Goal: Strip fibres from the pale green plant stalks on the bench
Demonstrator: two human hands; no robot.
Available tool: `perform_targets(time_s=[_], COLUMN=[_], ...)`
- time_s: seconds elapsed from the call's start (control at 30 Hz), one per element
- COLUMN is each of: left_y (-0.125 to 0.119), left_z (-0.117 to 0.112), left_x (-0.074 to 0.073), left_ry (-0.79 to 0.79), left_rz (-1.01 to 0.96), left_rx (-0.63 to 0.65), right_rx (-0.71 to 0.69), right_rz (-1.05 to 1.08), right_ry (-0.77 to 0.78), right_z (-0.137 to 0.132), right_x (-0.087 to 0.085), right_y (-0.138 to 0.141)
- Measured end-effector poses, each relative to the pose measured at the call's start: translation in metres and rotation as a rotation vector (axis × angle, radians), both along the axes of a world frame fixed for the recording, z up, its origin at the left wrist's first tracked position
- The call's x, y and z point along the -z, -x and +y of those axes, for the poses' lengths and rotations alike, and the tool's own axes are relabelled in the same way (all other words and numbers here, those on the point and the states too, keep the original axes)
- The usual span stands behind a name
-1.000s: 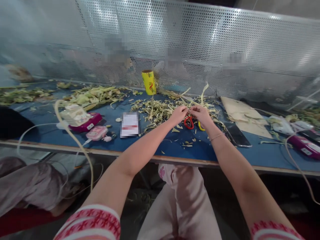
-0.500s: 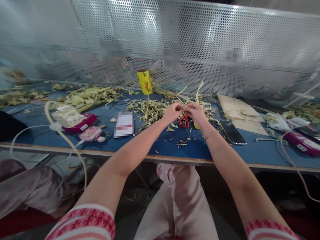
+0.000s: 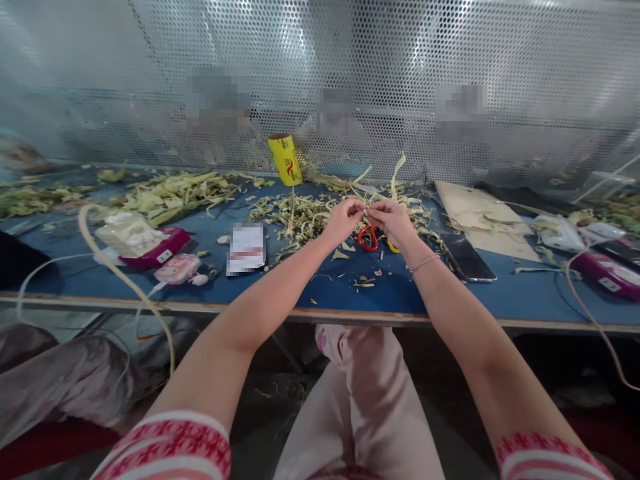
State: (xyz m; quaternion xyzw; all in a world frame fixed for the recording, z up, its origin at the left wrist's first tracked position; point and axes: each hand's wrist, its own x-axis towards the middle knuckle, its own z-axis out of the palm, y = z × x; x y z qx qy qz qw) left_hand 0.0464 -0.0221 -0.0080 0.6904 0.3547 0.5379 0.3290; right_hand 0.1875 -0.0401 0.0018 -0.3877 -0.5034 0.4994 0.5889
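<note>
My left hand [image 3: 345, 220] and my right hand [image 3: 393, 223] meet above the blue table [image 3: 390, 293], fingertips pinched together on a pale green leaf strip [image 3: 367, 208]. Long strips [image 3: 397, 170] curl up behind the hands. Red-handled scissors [image 3: 369, 237] lie on the table just below and between the hands. A heap of dried leaf scraps [image 3: 305, 215] spreads to the left of them.
A yellow roll [image 3: 284, 159] stands at the back by a perforated metal screen [image 3: 450, 80], with people behind it. A white card [image 3: 246, 248], pink devices [image 3: 155, 241] with cables, a dark phone [image 3: 467, 257], cardboard [image 3: 480, 217] and a purple device [image 3: 607, 277] lie around.
Both hands have lifted slightly off the table, still pinched together on the strip. The view has tilted a little; nothing else on the table has moved.
</note>
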Motion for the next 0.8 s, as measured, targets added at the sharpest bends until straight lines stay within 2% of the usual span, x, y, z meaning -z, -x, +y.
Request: perform_targets(time_s=[0.3, 0.67, 0.8], left_y=[-0.0031, -0.0047, -0.0051], left_z=[-0.0045, -0.0076, -0.0069], left_x=[0.0016, 0.0012, 0.0022], left_ry=[0.051, 0.041, 0.065], left_rz=[-0.153, -0.165, -0.212], left_rx=[0.063, 0.029, 0.065], right_rx=[-0.008, -0.034, -0.051], right_rz=[0.068, 0.141, 0.144], right_ry=[-0.017, -0.003, -0.019], right_z=[0.002, 0.0052, 0.0058], right_x=[0.0014, 0.0018, 0.0018], right_y=[-0.001, 0.0002, -0.0007])
